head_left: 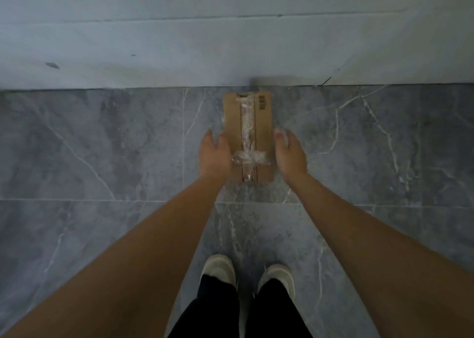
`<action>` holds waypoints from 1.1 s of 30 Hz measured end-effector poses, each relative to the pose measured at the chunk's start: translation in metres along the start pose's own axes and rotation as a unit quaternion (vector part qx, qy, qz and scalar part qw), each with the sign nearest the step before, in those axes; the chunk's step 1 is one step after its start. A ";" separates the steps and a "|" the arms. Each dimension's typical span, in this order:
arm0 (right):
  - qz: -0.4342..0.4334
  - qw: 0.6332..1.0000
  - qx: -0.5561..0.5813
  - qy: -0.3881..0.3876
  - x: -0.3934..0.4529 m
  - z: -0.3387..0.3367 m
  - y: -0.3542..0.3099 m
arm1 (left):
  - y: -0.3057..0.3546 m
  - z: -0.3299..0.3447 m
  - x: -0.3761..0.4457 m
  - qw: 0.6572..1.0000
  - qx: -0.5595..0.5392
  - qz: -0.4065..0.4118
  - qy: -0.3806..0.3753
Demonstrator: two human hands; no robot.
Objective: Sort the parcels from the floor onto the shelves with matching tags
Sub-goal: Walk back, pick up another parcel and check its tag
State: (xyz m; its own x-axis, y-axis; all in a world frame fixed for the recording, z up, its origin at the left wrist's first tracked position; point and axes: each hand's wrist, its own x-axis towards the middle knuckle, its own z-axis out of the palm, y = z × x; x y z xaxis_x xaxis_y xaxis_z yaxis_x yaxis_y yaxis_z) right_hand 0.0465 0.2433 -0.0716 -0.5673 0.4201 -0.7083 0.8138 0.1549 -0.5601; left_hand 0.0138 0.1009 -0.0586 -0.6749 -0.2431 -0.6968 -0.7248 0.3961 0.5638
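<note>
While the parcel (248, 135) lies on the floor (102, 145) by the wall (179, 42), you bracket it with left hand (215, 155) and right hand (290, 155), fingers relaxed, gripping nothing, ready to lift.

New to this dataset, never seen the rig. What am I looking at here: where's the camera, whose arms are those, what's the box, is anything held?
There is no machine here. One wide-angle camera sits on a person's head and looks forward and down, so the two bare arms coming in from the bottom are the wearer's own.

On the grey marble-patterned tile floor, close to the pale wall, is a flat brown cardboard parcel with clear tape crossed over its top and a small barcode near its far corner.

The left hand and the right hand flank the parcel's near end, fingers relaxed and spread. The left hand overlaps the parcel's edge; whether either hand touches it cannot be told. Nothing is gripped yet.

At the bottom are the wearer's white shoes and dark trousers. No shelves are in view.
</note>
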 end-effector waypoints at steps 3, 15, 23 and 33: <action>-0.010 0.998 0.044 -0.044 0.039 0.013 -0.015 | 0.013 0.019 0.045 0.997 -0.040 -0.041 -0.054; 0.047 0.987 0.128 -0.081 -0.082 -0.015 -0.077 | 0.071 -0.045 -0.066 0.982 -0.092 -0.103 -0.126; -0.010 0.984 0.166 -0.064 -0.229 -0.107 -0.239 | 0.225 -0.157 -0.204 0.988 -0.099 -0.012 -0.116; -0.076 0.965 0.234 -0.088 -0.398 -0.189 -0.390 | 0.367 -0.285 -0.353 0.985 -0.135 0.041 -0.101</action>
State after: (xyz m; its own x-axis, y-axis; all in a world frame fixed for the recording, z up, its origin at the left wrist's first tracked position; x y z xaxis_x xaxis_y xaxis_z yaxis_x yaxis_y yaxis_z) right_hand -0.0211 0.1842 0.5098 -0.7223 0.2601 -0.6409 0.5966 -0.2344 -0.7675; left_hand -0.0541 0.0799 0.5205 -0.7105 -0.0285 -0.7031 -0.6985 0.1501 0.6997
